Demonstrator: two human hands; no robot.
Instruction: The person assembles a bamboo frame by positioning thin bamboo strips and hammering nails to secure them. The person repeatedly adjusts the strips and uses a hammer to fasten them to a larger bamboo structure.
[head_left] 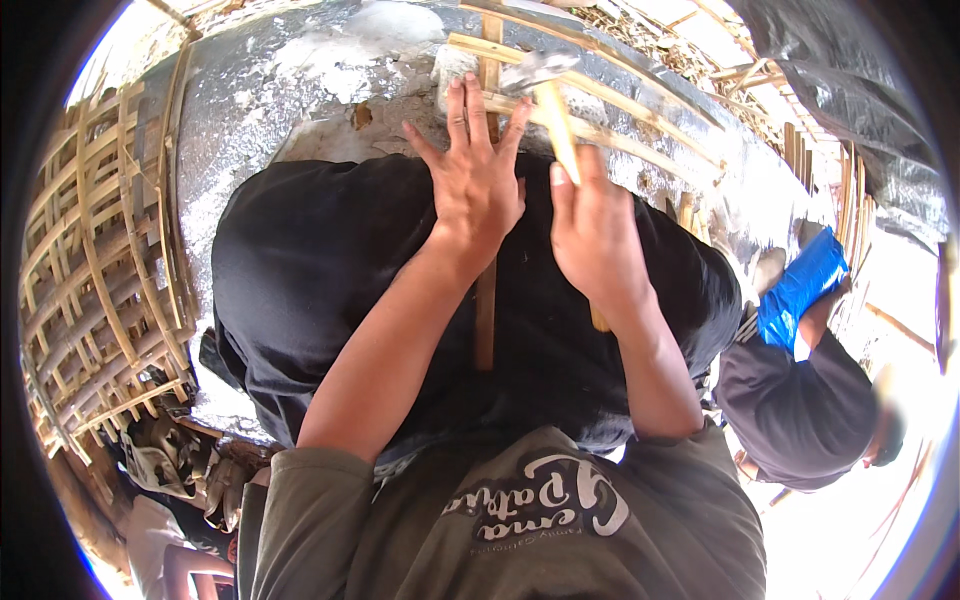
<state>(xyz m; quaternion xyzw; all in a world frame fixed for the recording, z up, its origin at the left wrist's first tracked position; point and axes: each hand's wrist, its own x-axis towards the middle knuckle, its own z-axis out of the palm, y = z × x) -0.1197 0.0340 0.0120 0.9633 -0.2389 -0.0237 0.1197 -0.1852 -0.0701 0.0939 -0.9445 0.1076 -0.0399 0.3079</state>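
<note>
My right hand (600, 235) is wrapped round the pale handle of a hammer (561, 130). The metal hammer head, slightly blurred, is over a frame of light bamboo slats (620, 135) just right of my left fingertips. With fingers spread, my left hand (475, 185) lies palm down at the left ends of the slats. A pale block (454, 68) shows by its middle fingertips. Crossing the slats, a narrow wooden strip (486, 320) runs back under my left hand and between my black-clad legs. Whether a nail is there cannot be made out.
A woven bamboo panel (95, 260) stands at the left. The grey floor (250, 90) has white patches. At the right a person in dark clothes (800, 400) bends beside a blue plastic bag (805, 285). Dark sheeting (850, 80) hangs upper right; another person (165, 545) is lower left.
</note>
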